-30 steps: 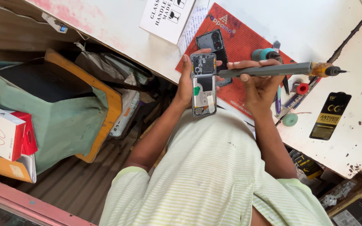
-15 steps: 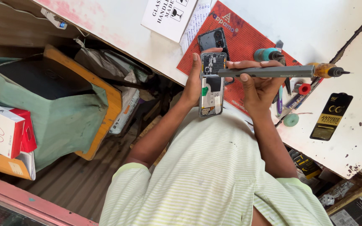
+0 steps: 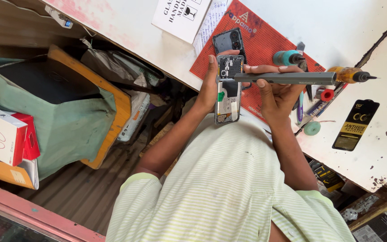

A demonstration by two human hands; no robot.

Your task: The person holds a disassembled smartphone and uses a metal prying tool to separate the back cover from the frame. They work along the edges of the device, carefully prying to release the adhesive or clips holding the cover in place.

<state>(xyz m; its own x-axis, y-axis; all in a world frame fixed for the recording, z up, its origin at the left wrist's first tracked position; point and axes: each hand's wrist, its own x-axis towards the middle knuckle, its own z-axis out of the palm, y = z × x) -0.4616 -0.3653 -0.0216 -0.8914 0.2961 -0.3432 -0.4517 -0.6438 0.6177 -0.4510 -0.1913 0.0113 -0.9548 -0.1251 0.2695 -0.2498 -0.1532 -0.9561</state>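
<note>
Cradling an opened phone with its back cover off, the left hand wraps fingers around its edge, just off the near edge of the white worktop. The right hand pinches a grey electric screwdriver, tip on the phone's upper part. A red mat lies behind, bearing a teal tool.

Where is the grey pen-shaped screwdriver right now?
In the head view, the grey screwdriver lies across the right hand, its tip on the opened phone held in the left hand, above the red mat.
</note>
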